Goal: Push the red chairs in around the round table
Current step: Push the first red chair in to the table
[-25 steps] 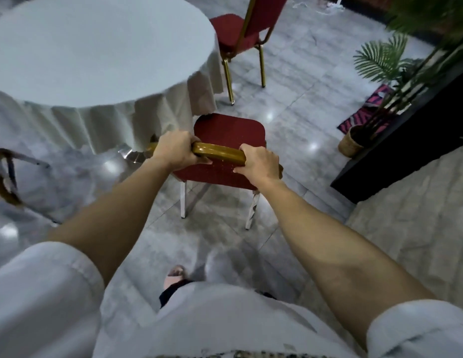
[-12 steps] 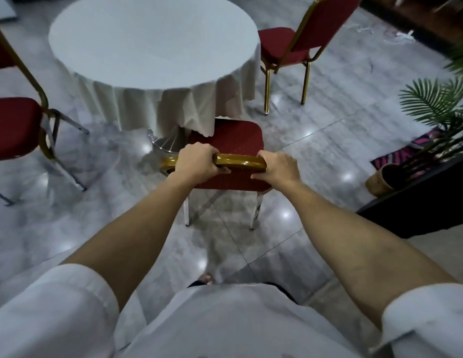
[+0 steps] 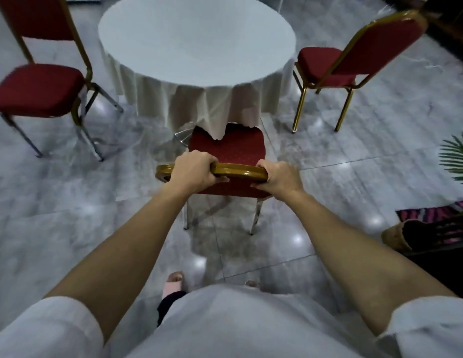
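Observation:
A round table (image 3: 196,45) with a white cloth stands in the middle of the view. Directly before me is a red chair (image 3: 233,148) with a gold frame; the front of its seat lies under the hanging cloth. My left hand (image 3: 192,169) and my right hand (image 3: 279,178) both grip the gold top rail of its back. A second red chair (image 3: 36,89) stands left of the table, apart from it. A third red chair (image 3: 354,58) stands to the right with its seat facing the table.
The floor is glossy grey marble tile. A potted palm (image 3: 457,158) in a basket (image 3: 395,235) stands at the right edge beside a pink patterned mat (image 3: 432,213) and a dark counter. My feet (image 3: 173,282) are just behind the chair.
The chair has slid forward so its seat front now goes under the tablecloth. The view has swung left, bringing the whole table and the left chair into sight.

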Demonstrator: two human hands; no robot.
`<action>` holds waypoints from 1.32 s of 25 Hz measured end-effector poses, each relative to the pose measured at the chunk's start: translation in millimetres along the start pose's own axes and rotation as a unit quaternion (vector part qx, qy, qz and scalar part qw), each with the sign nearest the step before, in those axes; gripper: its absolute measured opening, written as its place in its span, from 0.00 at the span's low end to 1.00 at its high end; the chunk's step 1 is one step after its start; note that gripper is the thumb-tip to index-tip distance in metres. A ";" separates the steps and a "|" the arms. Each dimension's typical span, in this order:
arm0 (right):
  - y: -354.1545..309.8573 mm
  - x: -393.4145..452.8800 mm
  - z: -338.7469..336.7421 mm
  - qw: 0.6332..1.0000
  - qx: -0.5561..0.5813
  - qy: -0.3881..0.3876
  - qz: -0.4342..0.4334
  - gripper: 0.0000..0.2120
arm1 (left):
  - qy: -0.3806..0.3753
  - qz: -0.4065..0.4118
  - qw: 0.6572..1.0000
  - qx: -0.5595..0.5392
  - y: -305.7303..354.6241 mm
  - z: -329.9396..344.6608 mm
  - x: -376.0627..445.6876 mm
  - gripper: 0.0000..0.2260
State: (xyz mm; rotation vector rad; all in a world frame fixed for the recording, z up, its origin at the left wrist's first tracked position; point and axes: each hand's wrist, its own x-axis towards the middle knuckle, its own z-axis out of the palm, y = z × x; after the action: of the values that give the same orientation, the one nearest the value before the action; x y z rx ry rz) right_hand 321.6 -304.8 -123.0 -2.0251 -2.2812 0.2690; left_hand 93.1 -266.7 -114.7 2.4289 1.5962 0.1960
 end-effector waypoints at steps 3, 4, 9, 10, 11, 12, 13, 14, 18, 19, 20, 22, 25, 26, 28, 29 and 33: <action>39.6 0.8 -9.3 0.999 0.002 -0.012 -0.052 0.16 | 0.024 -0.046 0.999 -0.012 43.4 14.6 -5.8 0.18; 48.3 0.7 -11.6 0.998 0.003 -0.018 -0.061 0.16 | 0.031 -0.055 0.998 -0.017 54.2 17.3 -8.7 0.17; 66.3 0.5 -8.3 0.996 0.033 -0.029 -0.075 0.15 | 0.028 -0.057 0.997 -0.040 57.1 23.4 -19.5 0.15; 66.6 1.7 -8.0 0.996 0.031 -0.029 -0.075 0.15 | 0.022 -0.057 0.998 -0.034 53.6 22.8 -18.7 0.16; 66.3 4.1 -8.7 0.997 0.025 -0.028 -0.074 0.15 | 0.017 -0.060 0.998 -0.028 51.2 22.5 -16.3 0.16; 66.6 8.2 -9.7 0.997 0.018 -0.026 -0.073 0.15 | 0.013 -0.065 0.998 -0.023 50.6 21.8 -12.1 0.16; 67.0 14.1 -10.8 0.997 0.014 -0.025 -0.070 0.15 | 0.011 -0.070 0.997 -0.020 49.4 20.8 -5.9 0.15; 66.9 20.8 -13.2 0.997 0.013 -0.027 -0.066 0.14 | 0.009 -0.073 0.997 -0.018 48.1 18.9 1.2 0.15; 64.5 48.4 -15.0 0.997 0.021 -0.048 -0.062 0.13 | -0.007 -0.100 0.995 -0.012 36.4 13.6 26.5 0.15; 64.7 55.5 -15.2 0.997 0.021 -0.050 -0.064 0.13 | -0.009 -0.103 0.995 -0.009 33.4 13.0 31.9 0.15; 64.9 62.0 -15.6 0.997 0.021 -0.051 -0.062 0.13 | -0.010 -0.105 0.994 -0.009 31.2 12.5 37.3 0.15; 64.4 73.0 -17.6 0.997 0.026 -0.054 -0.053 0.13 | -0.012 -0.106 0.994 -0.014 28.1 10.6 46.9 0.13; 61.8 87.9 -19.1 0.997 0.032 -0.058 -0.026 0.12 | -0.016 -0.112 0.993 -0.017 20.3 9.2 63.7 0.13; 59.5 91.9 -20.5 0.998 0.031 -0.056 -0.013 0.11 | -0.017 -0.114 0.993 -0.018 17.5 8.7 68.7 0.13; 53.8 101.2 -23.6 0.998 0.023 -0.055 0.017 0.10 | -0.019 -0.121 0.992 -0.023 13.1 6.5 78.4 0.13; 51.2 106.0 -25.7 0.998 0.017 -0.055 0.032 0.09 | -0.018 -0.126 0.991 -0.026 11.4 5.1 83.2 0.12; 44.6 128.6 -31.8 0.996 0.008 -0.058 0.065 0.11 | -0.017 -0.149 0.988 -0.033 4.2 -0.5 103.6 0.11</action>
State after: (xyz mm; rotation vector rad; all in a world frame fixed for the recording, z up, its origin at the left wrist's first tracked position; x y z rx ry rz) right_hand 354.8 -170.0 -107.3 -2.2083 -2.2049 0.4243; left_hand 137.9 -173.2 -114.5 2.1014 1.8774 0.1499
